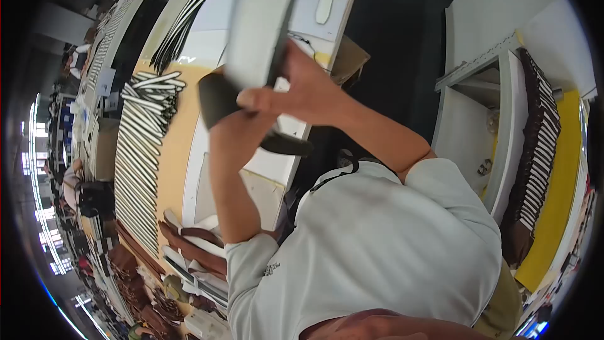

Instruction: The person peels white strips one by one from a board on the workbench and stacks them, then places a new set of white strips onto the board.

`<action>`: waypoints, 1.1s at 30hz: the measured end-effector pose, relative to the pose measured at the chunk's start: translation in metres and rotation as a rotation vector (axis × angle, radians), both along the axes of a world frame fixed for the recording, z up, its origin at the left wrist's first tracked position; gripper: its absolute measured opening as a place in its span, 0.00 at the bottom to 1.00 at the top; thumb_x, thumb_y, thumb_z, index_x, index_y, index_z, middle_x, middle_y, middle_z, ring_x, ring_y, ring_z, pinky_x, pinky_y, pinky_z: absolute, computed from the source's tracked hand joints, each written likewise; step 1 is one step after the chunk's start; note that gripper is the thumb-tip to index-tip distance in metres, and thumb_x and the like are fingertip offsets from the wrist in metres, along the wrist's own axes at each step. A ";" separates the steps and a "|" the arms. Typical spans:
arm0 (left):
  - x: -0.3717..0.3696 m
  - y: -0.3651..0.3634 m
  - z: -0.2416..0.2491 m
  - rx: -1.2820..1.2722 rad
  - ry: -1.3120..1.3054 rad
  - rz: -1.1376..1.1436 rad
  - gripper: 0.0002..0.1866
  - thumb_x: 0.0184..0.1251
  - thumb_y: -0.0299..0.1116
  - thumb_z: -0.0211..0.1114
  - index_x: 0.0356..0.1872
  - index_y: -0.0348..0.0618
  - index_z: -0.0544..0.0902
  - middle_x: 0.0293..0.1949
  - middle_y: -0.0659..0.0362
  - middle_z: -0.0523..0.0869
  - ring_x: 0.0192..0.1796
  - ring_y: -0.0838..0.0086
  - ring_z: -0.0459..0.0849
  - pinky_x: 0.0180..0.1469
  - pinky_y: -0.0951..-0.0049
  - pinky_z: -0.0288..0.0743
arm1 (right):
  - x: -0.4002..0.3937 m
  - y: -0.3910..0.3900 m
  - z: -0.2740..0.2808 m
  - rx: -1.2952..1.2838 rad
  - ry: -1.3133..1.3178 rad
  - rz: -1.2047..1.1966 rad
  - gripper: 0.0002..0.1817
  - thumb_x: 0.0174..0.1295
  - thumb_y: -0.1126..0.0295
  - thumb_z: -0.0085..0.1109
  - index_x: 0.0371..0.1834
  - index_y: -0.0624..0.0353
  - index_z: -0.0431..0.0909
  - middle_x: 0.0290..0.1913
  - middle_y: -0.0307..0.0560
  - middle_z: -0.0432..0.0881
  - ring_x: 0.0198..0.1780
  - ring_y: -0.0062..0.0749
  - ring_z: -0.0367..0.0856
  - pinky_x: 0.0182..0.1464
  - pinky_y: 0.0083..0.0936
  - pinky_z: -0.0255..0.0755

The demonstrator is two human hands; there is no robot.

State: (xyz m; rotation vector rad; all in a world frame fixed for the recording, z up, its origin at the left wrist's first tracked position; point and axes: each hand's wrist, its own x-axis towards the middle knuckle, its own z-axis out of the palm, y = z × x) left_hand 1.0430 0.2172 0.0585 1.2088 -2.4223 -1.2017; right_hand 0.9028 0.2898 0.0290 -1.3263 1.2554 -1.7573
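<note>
Both my hands meet in front of me above the workbench. My right hand (305, 88) pinches a long pale grey-white flat piece (261, 19) that stands upward and is blurred by motion. My left hand (234, 127) is right below it, mostly covered by my right fingers. It holds a dark, bent strip (216, 99), whose other end (286, 145) sticks out under my wrists. The two pieces touch where my hands come together. My white-sleeved arms and torso fill the lower part of the view.
Rows of black-and-white strips (141, 151) lie on the tan bench to the left, with brown leather pieces (189, 239) near me. A white board (264, 189) is under my hands. On the right, a white shelf (503, 119) holds a stack of dark pieces (538, 145). Other people work far left.
</note>
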 end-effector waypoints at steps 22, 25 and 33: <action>-0.510 0.076 -0.093 0.266 0.503 -0.819 0.52 0.44 0.44 0.78 0.66 0.33 0.54 0.51 0.41 0.77 0.49 0.51 0.82 0.52 0.63 0.75 | -0.442 0.121 -0.016 -0.095 -0.461 -0.861 0.23 0.61 0.71 0.60 0.54 0.75 0.66 0.46 0.61 0.81 0.42 0.44 0.84 0.42 0.36 0.81; -0.571 0.058 -0.113 0.611 0.557 -0.975 0.47 0.44 0.46 0.78 0.63 0.34 0.64 0.52 0.48 0.79 0.51 0.63 0.81 0.54 0.69 0.73 | -0.491 0.122 0.004 -0.044 -0.442 -0.814 0.24 0.59 0.70 0.62 0.53 0.75 0.68 0.45 0.61 0.81 0.41 0.47 0.84 0.40 0.37 0.82; -0.727 0.010 -0.167 1.040 0.266 -1.269 0.35 0.44 0.41 0.80 0.53 0.32 0.79 0.45 0.55 0.85 0.47 0.72 0.82 0.53 0.72 0.74 | -0.659 0.100 0.047 -0.169 -0.445 -0.789 0.23 0.61 0.69 0.60 0.54 0.74 0.68 0.46 0.62 0.80 0.44 0.49 0.83 0.46 0.40 0.80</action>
